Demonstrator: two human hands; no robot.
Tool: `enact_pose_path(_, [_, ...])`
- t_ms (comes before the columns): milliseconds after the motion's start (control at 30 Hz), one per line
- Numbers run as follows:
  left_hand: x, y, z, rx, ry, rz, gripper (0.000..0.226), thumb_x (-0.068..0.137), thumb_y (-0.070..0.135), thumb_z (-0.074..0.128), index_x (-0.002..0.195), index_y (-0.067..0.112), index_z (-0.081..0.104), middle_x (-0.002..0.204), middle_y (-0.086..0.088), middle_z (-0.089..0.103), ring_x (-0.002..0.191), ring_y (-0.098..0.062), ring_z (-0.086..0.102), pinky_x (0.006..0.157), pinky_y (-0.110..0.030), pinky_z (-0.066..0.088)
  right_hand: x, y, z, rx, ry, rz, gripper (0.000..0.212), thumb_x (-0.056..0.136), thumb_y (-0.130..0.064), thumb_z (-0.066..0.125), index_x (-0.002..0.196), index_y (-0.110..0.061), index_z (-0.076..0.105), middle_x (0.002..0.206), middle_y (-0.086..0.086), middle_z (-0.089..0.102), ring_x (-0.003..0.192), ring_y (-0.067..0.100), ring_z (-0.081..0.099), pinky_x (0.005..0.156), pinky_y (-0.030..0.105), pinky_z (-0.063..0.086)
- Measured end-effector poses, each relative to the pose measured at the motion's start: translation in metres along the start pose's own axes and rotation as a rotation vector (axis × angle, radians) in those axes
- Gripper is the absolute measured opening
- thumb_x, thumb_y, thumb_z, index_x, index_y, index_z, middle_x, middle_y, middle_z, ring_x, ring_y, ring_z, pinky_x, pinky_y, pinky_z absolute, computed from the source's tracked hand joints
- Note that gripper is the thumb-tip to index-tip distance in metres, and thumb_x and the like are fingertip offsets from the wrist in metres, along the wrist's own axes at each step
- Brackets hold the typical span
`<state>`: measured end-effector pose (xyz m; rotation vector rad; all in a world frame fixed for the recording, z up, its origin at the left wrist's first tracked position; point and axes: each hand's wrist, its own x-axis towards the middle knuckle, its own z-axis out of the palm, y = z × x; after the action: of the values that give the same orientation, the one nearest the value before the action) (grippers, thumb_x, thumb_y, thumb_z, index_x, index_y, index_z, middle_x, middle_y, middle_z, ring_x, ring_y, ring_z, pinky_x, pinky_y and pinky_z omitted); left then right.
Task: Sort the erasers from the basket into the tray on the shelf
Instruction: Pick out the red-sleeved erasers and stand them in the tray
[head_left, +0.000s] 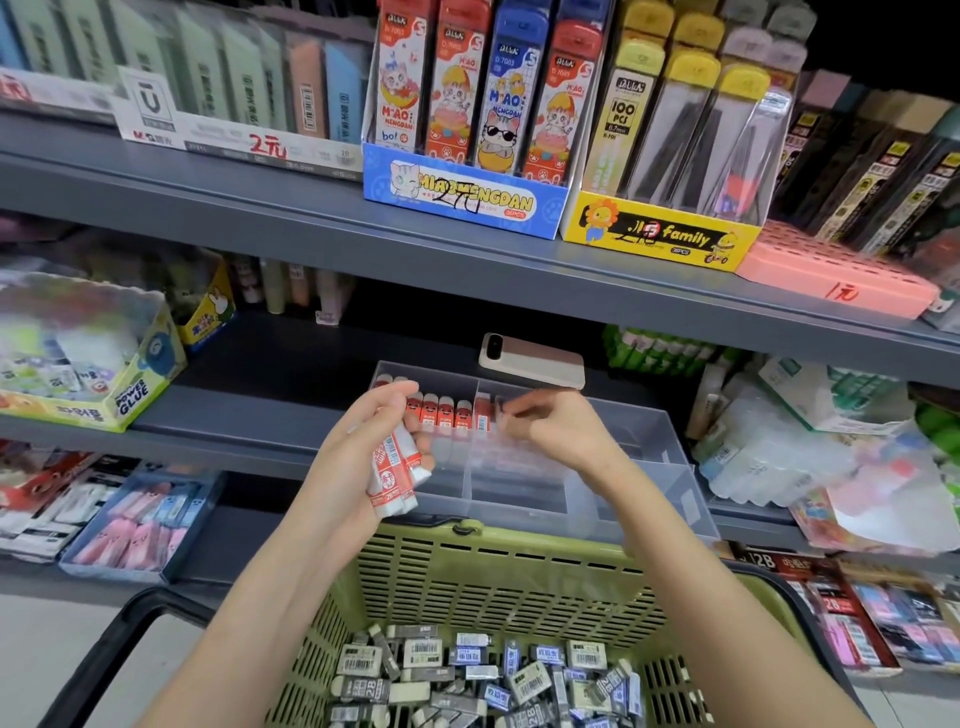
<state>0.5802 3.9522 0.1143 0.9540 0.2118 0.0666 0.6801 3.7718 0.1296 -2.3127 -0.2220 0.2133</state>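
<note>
Head view: left hand grips a bundle of red-and-white erasers, fingers curled round it, and the bundle sticks out below the palm toward the basket. Right hand is motion-blurred. Its fingertips are bunched over the middle compartment of the clear tray; can't tell if they pinch anything. Just left of those fingertips a single eraser stands at the divider. Further left, a row of red erasers stands in the left compartment, just behind the left fingers. Green basket sits below both wrists, with grey-sleeved erasers loose in its bottom. Phone lies on the shelf beyond the fingertips, behind the tray.
</note>
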Motion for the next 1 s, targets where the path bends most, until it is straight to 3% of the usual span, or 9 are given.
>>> enact_pose_path(167, [-0.001, 0.000, 0.002, -0.004, 0.008, 0.005, 0.030, 0.086, 0.027, 0.059, 0.112, 0.016, 0.067, 0.083, -0.006, 0.063, 0.072, -0.016, 0.065, 0.063, -0.031, 0.058, -0.001, 0.001, 0.000, 0.026, -0.090, 0.007, 0.018, 0.090, -0.017, 0.057, 0.095, -0.019, 0.074, 0.104, -0.010, 0.070, 0.100, 0.006, 0.060, 0.083, 0.020, 0.042])
enact_pose_path(300, [-0.002, 0.000, 0.002, -0.039, 0.006, -0.010, 0.028, 0.086, 0.023, 0.058, 0.112, 0.016, 0.066, 0.087, -0.007, 0.068, 0.079, -0.018, 0.070, 0.062, -0.029, 0.058, -0.006, 0.000, 0.000, -0.102, -0.100, -0.030, 0.027, 0.093, -0.012, 0.048, 0.107, -0.020, 0.070, 0.117, -0.004, 0.066, 0.107, 0.023, 0.061, 0.090, 0.031, 0.047])
enact_pose_path(400, [-0.001, -0.002, 0.003, -0.155, -0.016, -0.019, 0.024, 0.095, 0.012, 0.050, 0.114, 0.009, 0.062, 0.097, -0.011, 0.073, 0.096, -0.026, 0.070, 0.068, -0.030, 0.058, -0.017, -0.007, 0.002, -0.282, 0.083, -0.171, 0.023, 0.092, -0.016, 0.050, 0.101, -0.020, 0.071, 0.104, -0.003, 0.071, 0.095, 0.019, 0.063, 0.085, 0.031, 0.048])
enact_pose_path(467, [0.001, -0.003, 0.004, -0.212, -0.047, -0.016, 0.024, 0.097, 0.010, 0.045, 0.118, 0.005, 0.057, 0.108, -0.015, 0.071, 0.104, -0.028, 0.067, 0.077, -0.032, 0.058, -0.032, -0.016, 0.008, -0.094, 0.146, -0.269, 0.015, 0.089, -0.027, 0.058, 0.084, -0.024, 0.072, 0.079, -0.011, 0.070, 0.073, 0.007, 0.059, 0.070, 0.027, 0.046])
enact_pose_path(533, [0.001, -0.005, 0.005, -0.222, -0.074, -0.016, 0.027, 0.095, 0.012, 0.046, 0.119, 0.007, 0.056, 0.116, -0.013, 0.068, 0.109, -0.026, 0.065, 0.081, -0.034, 0.057, -0.051, -0.030, 0.018, 0.103, 0.001, -0.318, 0.011, 0.084, -0.033, 0.065, 0.074, -0.032, 0.069, 0.068, -0.016, 0.066, 0.064, -0.002, 0.057, 0.062, 0.016, 0.044])
enact_pose_path(633, [0.001, -0.007, 0.005, -0.209, -0.110, -0.020, 0.026, 0.097, 0.014, 0.042, 0.120, 0.011, 0.055, 0.120, -0.007, 0.067, 0.112, -0.020, 0.063, 0.084, -0.037, 0.056, -0.068, -0.039, 0.034, 0.215, -0.172, -0.305, 0.010, 0.080, -0.026, 0.072, 0.077, -0.033, 0.066, 0.079, -0.010, 0.070, 0.072, 0.004, 0.064, 0.067, 0.019, 0.053])
enact_pose_path(733, [-0.001, -0.008, 0.007, -0.200, -0.106, -0.005, 0.026, 0.098, 0.014, 0.041, 0.120, 0.011, 0.055, 0.120, -0.004, 0.067, 0.113, -0.018, 0.063, 0.081, -0.033, 0.057, -0.074, -0.038, 0.038, 0.330, -0.088, -0.220, 0.015, 0.081, -0.018, 0.070, 0.081, -0.032, 0.064, 0.080, -0.005, 0.068, 0.074, 0.011, 0.062, 0.072, 0.027, 0.054])
enact_pose_path(833, [-0.005, -0.010, 0.012, -0.101, -0.127, 0.022, 0.026, 0.092, 0.017, 0.048, 0.114, 0.007, 0.059, 0.119, -0.007, 0.068, 0.112, -0.020, 0.063, 0.085, -0.029, 0.055, -0.075, -0.033, 0.031, 0.490, 0.043, -0.196, 0.013, 0.084, -0.013, 0.065, 0.090, -0.025, 0.067, 0.082, -0.004, 0.069, 0.074, 0.006, 0.060, 0.069, 0.022, 0.052])
enact_pose_path(1000, [-0.014, -0.017, 0.020, 0.077, -0.263, -0.027, 0.036, 0.091, 0.021, 0.051, 0.123, 0.006, 0.056, 0.118, -0.011, 0.068, 0.109, -0.026, 0.065, 0.084, -0.033, 0.056, -0.066, -0.023, 0.015, 0.808, 0.031, -0.183, 0.015, 0.088, -0.015, 0.061, 0.098, -0.005, 0.067, 0.084, -0.001, 0.069, 0.074, 0.008, 0.061, 0.069, 0.021, 0.049])
